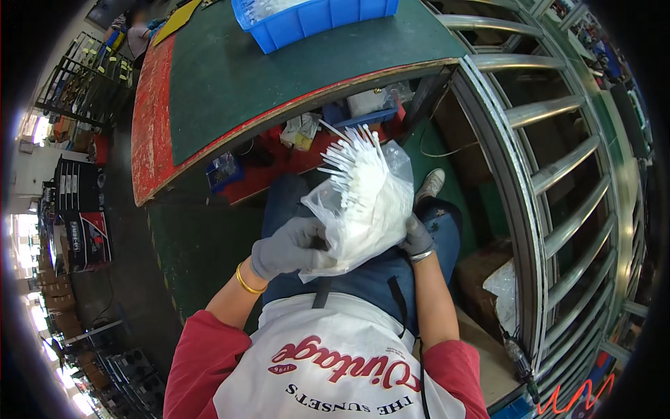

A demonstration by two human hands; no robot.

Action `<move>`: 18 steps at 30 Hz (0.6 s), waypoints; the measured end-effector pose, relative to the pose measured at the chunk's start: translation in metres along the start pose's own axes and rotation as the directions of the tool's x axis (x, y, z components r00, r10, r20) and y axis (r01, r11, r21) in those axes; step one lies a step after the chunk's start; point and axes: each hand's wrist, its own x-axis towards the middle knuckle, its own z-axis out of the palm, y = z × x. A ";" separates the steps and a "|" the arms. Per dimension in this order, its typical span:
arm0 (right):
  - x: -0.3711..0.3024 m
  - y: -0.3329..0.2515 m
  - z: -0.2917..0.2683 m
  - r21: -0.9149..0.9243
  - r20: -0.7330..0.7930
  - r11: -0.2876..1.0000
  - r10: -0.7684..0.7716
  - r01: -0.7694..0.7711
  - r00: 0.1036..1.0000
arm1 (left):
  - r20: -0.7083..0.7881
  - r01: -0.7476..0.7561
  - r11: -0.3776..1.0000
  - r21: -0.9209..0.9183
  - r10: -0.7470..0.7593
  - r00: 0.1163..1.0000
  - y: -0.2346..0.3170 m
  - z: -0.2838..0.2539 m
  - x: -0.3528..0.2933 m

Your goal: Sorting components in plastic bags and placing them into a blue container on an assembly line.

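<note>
A clear plastic bag (370, 241) full of thin white strips, which look like cable ties (359, 164), is held over my lap. The strips fan out of its open upper end. My left hand (292, 246), in a grey glove, pinches the bag's lower left side between thumb and fingers. On the other side, my right hand (417, 239), also gloved in grey, is closed around the bag's lower right edge. Some of its fingers are hidden behind the bag.
Ahead stands a green-topped workbench (230, 91) with a worn red edge, bearing a blue bin (314, 24) of white pieces. Its lower shelf holds small blue bins (225, 172) and packets (300, 131). A metal roller conveyor (551, 174) runs along my right. A cardboard box (481, 279) sits beneath it.
</note>
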 end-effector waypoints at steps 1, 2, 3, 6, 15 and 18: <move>-0.001 0.000 0.001 -0.010 0.005 1.000 -0.003 0.003 1.000 | 0.068 -0.012 0.998 0.056 0.008 0.998 0.000 0.002 0.001; -0.001 -0.001 0.003 -0.013 -0.018 1.000 0.002 -0.002 1.000 | 0.065 -0.014 0.995 0.097 0.007 0.998 -0.002 0.004 0.001; -0.003 -0.003 0.007 -0.014 -0.044 1.000 0.005 -0.005 0.999 | 0.070 -0.023 0.995 0.099 0.016 0.997 0.000 0.006 0.001; -0.008 -0.007 0.003 -0.014 -0.047 0.996 -0.093 0.093 0.995 | 0.048 0.086 0.919 0.385 -0.113 0.992 0.029 0.014 -0.004; -0.010 -0.074 0.042 -0.201 -0.069 0.878 -0.455 0.435 0.888 | -0.409 -0.650 0.759 0.018 0.599 0.688 0.015 -0.014 0.020; -0.007 -0.073 0.056 -0.215 -0.100 0.867 -0.477 0.449 0.873 | -0.065 -0.271 0.553 0.788 0.512 0.856 -0.028 -0.020 0.035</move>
